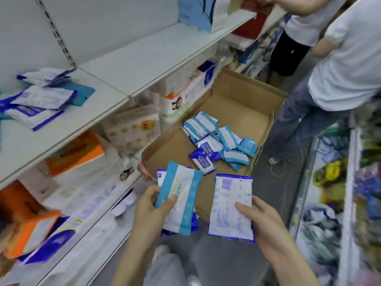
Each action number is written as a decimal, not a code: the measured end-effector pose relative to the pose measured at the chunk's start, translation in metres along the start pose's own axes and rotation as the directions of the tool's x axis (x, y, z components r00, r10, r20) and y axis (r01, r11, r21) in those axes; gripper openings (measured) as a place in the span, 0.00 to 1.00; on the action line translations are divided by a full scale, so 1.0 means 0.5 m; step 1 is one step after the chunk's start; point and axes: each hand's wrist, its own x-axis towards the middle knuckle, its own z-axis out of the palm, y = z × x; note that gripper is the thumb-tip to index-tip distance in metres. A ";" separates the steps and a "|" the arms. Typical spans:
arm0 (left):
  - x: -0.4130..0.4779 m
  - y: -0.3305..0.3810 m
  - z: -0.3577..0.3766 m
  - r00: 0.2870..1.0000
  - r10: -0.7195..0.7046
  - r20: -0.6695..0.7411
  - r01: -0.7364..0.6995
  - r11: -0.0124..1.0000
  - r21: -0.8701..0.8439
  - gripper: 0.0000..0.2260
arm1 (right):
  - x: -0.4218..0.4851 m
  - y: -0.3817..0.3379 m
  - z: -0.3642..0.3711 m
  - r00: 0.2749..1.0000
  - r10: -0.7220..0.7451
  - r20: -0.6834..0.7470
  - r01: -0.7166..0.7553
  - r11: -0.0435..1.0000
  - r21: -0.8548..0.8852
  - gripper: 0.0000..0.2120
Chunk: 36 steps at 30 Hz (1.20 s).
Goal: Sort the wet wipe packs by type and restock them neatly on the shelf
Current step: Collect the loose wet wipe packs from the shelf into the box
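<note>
Navy-edged white wipe pack (231,205), long axis toward twelve o'clock, is pinched in the right hand (261,219); the left hand (152,205) grips a sky-blue-striped pack (181,195). Matching navy packs (39,102) on the white shelf (99,104) lie at ten o'clock, nearer the left hand.

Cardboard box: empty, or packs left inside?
Not empty: the open cardboard box holds a loose pile of wipe packs toward one side.

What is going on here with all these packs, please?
A person is sorting wet wipe packs. The left hand holds a light-blue pack over dark-blue ones; the right hand holds a dark-blue-edged pack. Mixed packs lie in the cardboard box, and a loose pile sits on the shelf.
</note>
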 end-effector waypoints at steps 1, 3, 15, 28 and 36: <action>0.012 -0.001 0.027 1.000 -0.002 0.010 0.002 1.000 -0.004 0.07 | 0.012 -0.008 -0.018 1.000 0.012 -0.012 -0.012 1.000 0.003 0.24; 0.049 -0.004 0.077 0.999 -0.011 0.030 0.012 1.000 -0.011 0.13 | 0.046 -0.027 -0.045 0.999 0.021 -0.048 -0.020 1.000 0.012 0.25; 0.416 -0.133 0.284 0.830 -0.557 0.030 0.542 0.793 -0.278 0.10 | 0.433 -0.091 -0.149 0.950 0.067 -0.305 -0.126 0.976 -0.176 0.20; 0.678 -0.362 0.443 0.812 -0.334 -0.478 0.413 0.909 0.066 0.21 | 0.943 -0.048 -0.228 0.996 0.048 -0.076 -0.070 0.942 -0.329 0.16; 0.660 -0.272 0.518 0.723 -0.372 -0.583 0.381 0.918 -0.113 0.17 | 1.121 -0.119 -0.242 0.928 -0.008 0.373 0.308 0.581 -0.753 0.17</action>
